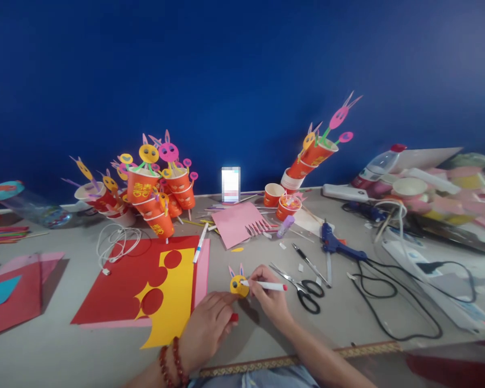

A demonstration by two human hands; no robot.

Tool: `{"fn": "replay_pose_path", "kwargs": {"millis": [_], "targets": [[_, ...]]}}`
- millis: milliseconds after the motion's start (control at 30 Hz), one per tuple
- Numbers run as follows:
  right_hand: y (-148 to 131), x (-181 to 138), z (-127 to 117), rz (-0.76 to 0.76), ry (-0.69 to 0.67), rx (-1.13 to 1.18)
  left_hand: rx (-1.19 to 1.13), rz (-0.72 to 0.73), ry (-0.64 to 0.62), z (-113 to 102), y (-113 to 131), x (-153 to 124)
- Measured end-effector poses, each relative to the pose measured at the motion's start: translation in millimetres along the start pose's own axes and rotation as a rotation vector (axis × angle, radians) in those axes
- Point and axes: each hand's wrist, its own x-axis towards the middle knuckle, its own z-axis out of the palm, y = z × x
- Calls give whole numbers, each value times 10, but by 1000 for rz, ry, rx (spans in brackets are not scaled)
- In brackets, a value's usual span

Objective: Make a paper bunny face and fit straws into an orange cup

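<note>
A small yellow paper rabbit face (239, 291) with two upright ears and a dark eye lies on the table. My left hand (210, 318) presses its fingertips against the lower edge of this face. A red marker cap (234, 318) sticks out by the left thumb; whether it is gripped there, I cannot tell. My right hand (269, 299) pinches a white marker with a red end (272, 286), its tip at the right part of the face. Just right of that hand lie black-handled scissors (307, 293), with a black pen (307, 261) beyond them.
Yellow paper with round cut-outs (173, 307) lies on a red sheet (105, 296) at left. Stacked red paper cups (143, 188) carry paper faces. A blue glue gun (341, 245) trails its cord toward a power strip (436, 285). A lit phone (230, 185) stands at the wall.
</note>
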Motion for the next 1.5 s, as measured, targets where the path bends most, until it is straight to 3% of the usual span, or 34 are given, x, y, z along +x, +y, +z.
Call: {"fn": "replay_pose_path", "kwargs": {"millis": [133,333,467,733,1000,1167,1367,1500], "targets": [[-107,-30,-66,16,-56,45,-112,-92,49,-71,2,-7],[-339,-151,-133,117,-172,201,-352,-342,91,-167,90,68],[-475,-204,-190,114,-179,247,-397,-378,112,-184,163,170],[-519,-263,-263,99,-128,235,-421,-330,121,-152,231,224],[-519,-279,-271,90,-149,226,-266,-243,72,-177,315,282],[-458,-314,-196,202,-132,360,-191,-174,-19,-188,389,280],[-473,-319,-79,186,-32,378,-89,-181,-26,-161,429,320],[-523,-274,-166,172,-107,367,-61,-130,15,-241,427,359]]}}
